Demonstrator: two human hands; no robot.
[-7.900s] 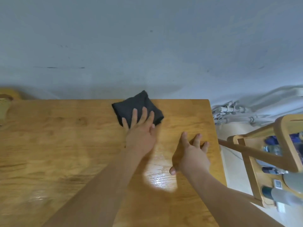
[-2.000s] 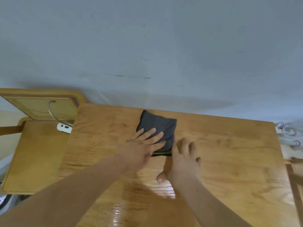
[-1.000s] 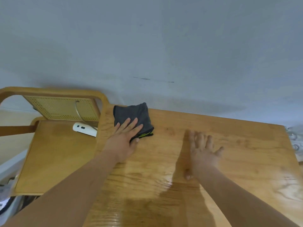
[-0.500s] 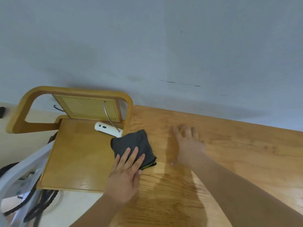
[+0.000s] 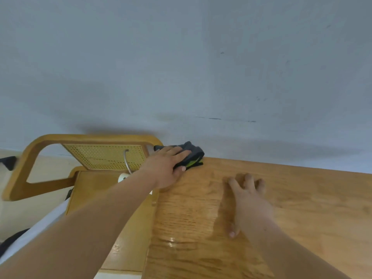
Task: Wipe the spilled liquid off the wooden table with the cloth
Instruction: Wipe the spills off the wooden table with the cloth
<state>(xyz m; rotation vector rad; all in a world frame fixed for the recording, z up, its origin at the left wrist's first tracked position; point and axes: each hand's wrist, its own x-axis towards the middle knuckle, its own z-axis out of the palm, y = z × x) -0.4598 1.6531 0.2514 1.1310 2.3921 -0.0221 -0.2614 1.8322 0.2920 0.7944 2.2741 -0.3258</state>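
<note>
The dark grey cloth (image 5: 192, 153), folded and with a green edge, lies at the far left corner of the wooden table (image 5: 302, 208), against the wall. My left hand (image 5: 167, 168) lies flat on top of it, fingers together, pressing it down. My right hand (image 5: 249, 200) rests palm down on the bare tabletop to the right, fingers spread, holding nothing. A glossy wet-looking sheen (image 5: 173, 241) shows on the wood near the table's left edge, in front of my left arm.
A wooden chair (image 5: 84, 158) with a cane back stands against the table's left side. A white object (image 5: 122, 177) lies on its seat, mostly hidden by my left arm. A grey wall rises right behind the table.
My left hand has pushed the cloth from the table's left edge away from me into the far left corner by the wall. My right hand stayed flat on the table.
</note>
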